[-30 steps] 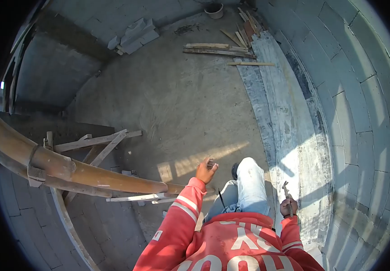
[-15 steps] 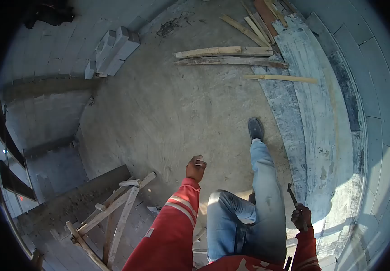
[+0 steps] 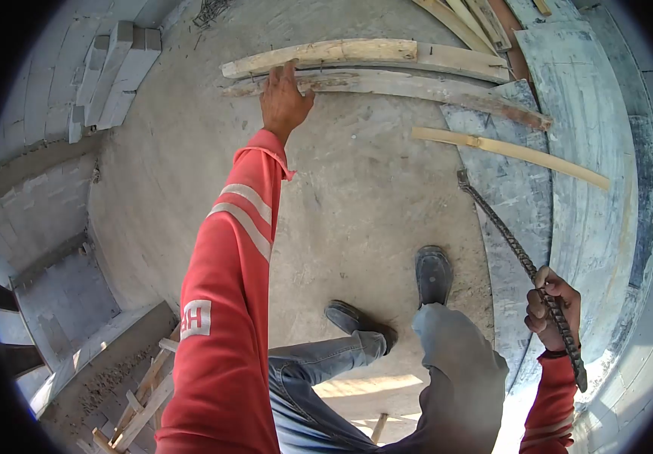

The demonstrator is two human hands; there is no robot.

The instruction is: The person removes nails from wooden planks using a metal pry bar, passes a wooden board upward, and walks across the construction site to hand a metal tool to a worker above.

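My left hand (image 3: 286, 104) reaches far forward, palm down with its fingers stretched out. Its fingertips lie over the gap between a pale timber (image 3: 342, 53) with nails sticking out and a second, greyer timber (image 3: 410, 86); whether they touch the wood I cannot tell. In my right hand (image 3: 552, 310) is a ribbed steel pry bar (image 3: 504, 231), its fingers wrapped round the lower part. The bar's flattened, bent tip points forward and left over the floor, and its other end sticks out below my fist.
A thin wooden strip (image 3: 523, 153) lies across large worn panels (image 3: 587, 113) on the right. Several boards (image 3: 463, 23) lie at the back. Grey blocks (image 3: 115, 72) are stacked at back left, and a wooden trestle (image 3: 141, 405) stands at lower left. Both shoes are on the concrete floor (image 3: 342, 189).
My view has moved closer to the timbers. My left hand has stretched forward to them with its fingers extended. The pry bar in my right hand has come forward into fuller view.
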